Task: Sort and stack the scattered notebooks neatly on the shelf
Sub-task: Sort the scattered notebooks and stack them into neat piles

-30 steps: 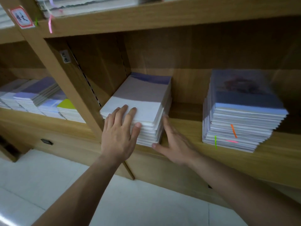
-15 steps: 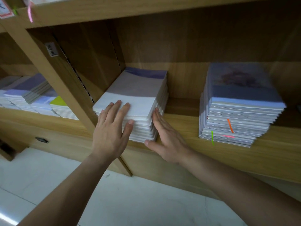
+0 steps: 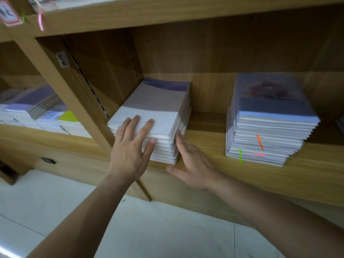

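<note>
As far as I can judge from how things lie on the shelf (image 3: 242,170), the job is well along. Every notebook I can see sits in some pile; none lies loose on the board. The tall pile (image 3: 270,108), out at three o'clock from my hands, is the roughest. Its lower layers step outward and the edges do not line up, so I reckon it needs squaring next. The piles in the next bay (image 3: 37,110), over at nine o'clock, overlap one another and look only half tidy. The pile I am working on (image 3: 154,105) sits at twelve o'clock from my wrists, close against the upright (image 3: 78,101) on its left, and its sides look nearly flush. My left hand (image 3: 130,151) lies flat on its top cover, fingers straight, thumb down the front edge. My right hand (image 3: 191,164) is flat too, fingers straight against the pile's right side, gripping nothing — I judge this a last nudge to true it. Smallest of all, coloured tabs (image 3: 260,142) poke from the tall pile's front; whether they matter I cannot tell.
</note>
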The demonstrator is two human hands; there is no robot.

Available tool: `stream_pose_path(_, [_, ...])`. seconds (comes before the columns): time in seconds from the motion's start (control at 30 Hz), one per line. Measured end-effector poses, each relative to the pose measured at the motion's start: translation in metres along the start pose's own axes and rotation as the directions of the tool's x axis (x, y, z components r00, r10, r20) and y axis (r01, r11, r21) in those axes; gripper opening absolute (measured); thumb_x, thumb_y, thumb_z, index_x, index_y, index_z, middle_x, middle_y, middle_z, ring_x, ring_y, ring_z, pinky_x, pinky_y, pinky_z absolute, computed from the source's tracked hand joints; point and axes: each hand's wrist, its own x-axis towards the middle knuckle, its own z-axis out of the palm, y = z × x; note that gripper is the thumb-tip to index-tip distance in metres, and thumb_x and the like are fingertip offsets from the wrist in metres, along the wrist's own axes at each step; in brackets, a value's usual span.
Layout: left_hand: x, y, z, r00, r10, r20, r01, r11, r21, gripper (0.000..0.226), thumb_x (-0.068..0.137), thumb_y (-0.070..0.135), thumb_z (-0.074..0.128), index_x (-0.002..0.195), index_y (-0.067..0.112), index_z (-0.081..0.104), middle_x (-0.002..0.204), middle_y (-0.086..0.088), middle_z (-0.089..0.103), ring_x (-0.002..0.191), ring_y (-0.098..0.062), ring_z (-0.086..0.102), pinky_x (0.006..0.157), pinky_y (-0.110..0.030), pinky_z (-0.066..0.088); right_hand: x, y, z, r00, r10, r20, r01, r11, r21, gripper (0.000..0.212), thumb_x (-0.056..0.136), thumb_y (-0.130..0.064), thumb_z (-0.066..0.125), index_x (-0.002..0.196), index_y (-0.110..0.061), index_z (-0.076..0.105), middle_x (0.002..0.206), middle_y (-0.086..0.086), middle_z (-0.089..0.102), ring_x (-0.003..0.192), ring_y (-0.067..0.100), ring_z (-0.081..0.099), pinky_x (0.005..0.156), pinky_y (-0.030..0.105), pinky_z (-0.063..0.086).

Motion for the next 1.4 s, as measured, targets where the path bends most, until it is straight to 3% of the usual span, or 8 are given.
stream_pose_path(0.2, [-0.003,-0.001,-0.005,1.0,0.01,0.014,-0.01,1.0,-0.011,0.059,0.102,0.056,0.028,0.154,0.03,0.028,0.162,-0.005,0.024,0.151,-0.026,0.014,0.121,-0.047,0.022,0.003,0.015,-0.001,1.0,-0.019,0.007,0.019,0.991,-0.135,0.105,0.092,-0.055,0.056,0.158,-0.016,-0.016,0.165,-0.003,-0.019,0.152,0.006,-0.006,0.123,0.026,0.005])
stream_pose_path(0.33, [-0.038,-0.003,0.001,0.997,-0.065,-0.044,0.064,0.998,-0.022,0.071,0.099,0.039,0.051,0.156,0.013,0.019,0.165,-0.011,0.014,0.153,-0.027,0.01,0.12,-0.047,0.026,-0.004,0.031,0.008,0.995,0.04,0.096,-0.014,0.967,-0.253,0.1,0.094,-0.06,0.048,0.158,-0.018,-0.015,0.165,-0.002,-0.019,0.152,0.007,-0.008,0.125,0.034,0.004])
stream_pose_path(0.47, [-0.07,-0.02,0.022,0.944,-0.232,0.233,0.255,0.964,-0.075,0.086,0.098,0.047,0.048,0.158,0.021,-0.007,0.166,-0.001,-0.011,0.153,-0.02,-0.007,0.12,-0.047,0.027,-0.003,0.033,0.015,0.99,0.035,0.135,0.01,0.948,-0.318,0.098,0.093,-0.064,0.042,0.156,-0.021,-0.02,0.163,-0.004,-0.024,0.151,0.006,-0.014,0.124,0.036,-0.004])
stream_pose_path(0.53, [-0.073,-0.031,0.031,0.941,-0.16,0.298,0.183,0.982,-0.049,0.083,0.099,0.054,0.04,0.157,0.026,-0.012,0.164,0.005,-0.016,0.151,-0.014,-0.012,0.123,-0.04,0.018,0.0,0.036,0.013,0.99,0.037,0.137,0.009,0.946,-0.325,0.097,0.093,-0.066,0.04,0.156,-0.022,-0.02,0.163,-0.005,-0.024,0.151,0.006,-0.015,0.124,0.035,-0.004])
stream_pose_path(0.77, [-0.07,-0.033,0.044,0.936,-0.11,0.333,0.15,0.984,-0.095,0.087,0.098,0.05,0.044,0.156,0.028,-0.016,0.162,0.005,-0.023,0.152,-0.016,-0.006,0.12,-0.042,0.028,0.005,0.038,0.014,0.985,0.049,0.164,0.01,0.94,-0.341,0.102,0.09,-0.071,0.039,0.156,-0.022,-0.021,0.163,-0.005,-0.024,0.15,0.007,-0.019,0.125,0.037,-0.003])
stream_pose_path(0.9, [-0.073,-0.021,0.038,0.906,-0.205,0.37,0.256,0.962,-0.094,0.086,0.098,0.049,0.047,0.155,0.032,-0.015,0.163,0.007,-0.023,0.15,-0.022,0.022,0.106,-0.041,0.046,-0.001,0.037,0.014,0.984,0.035,0.176,0.027,0.94,-0.339,0.102,0.092,-0.068,0.04,0.155,-0.02,-0.025,0.161,-0.005,-0.028,0.149,0.006,-0.021,0.123,0.033,-0.008])
stream_pose_path(1.13, [-0.073,-0.03,0.052,0.92,-0.155,0.36,0.19,0.98,-0.062,0.082,0.099,0.054,0.039,0.157,0.028,-0.012,0.163,0.003,-0.019,0.152,-0.018,-0.012,0.124,-0.041,0.013,-0.005,0.039,0.017,0.987,0.016,0.161,0.054,0.906,-0.42,0.101,0.089,-0.073,0.033,0.157,-0.018,-0.017,0.164,-0.001,-0.023,0.151,0.01,-0.02,0.124,0.035,-0.008])
stream_pose_path(1.4, [-0.066,-0.045,0.049,0.914,-0.116,0.389,0.137,0.99,-0.024,0.07,0.1,0.056,0.025,0.157,0.03,-0.007,0.166,0.004,-0.008,0.153,-0.016,-0.004,0.122,-0.043,0.013,-0.002,0.034,0.017,0.978,0.075,0.196,0.029,0.875,-0.483,0.11,0.084,-0.086,0.027,0.156,-0.018,-0.021,0.161,-0.001,-0.029,0.15,0.013,-0.023,0.124,0.04,-0.008])
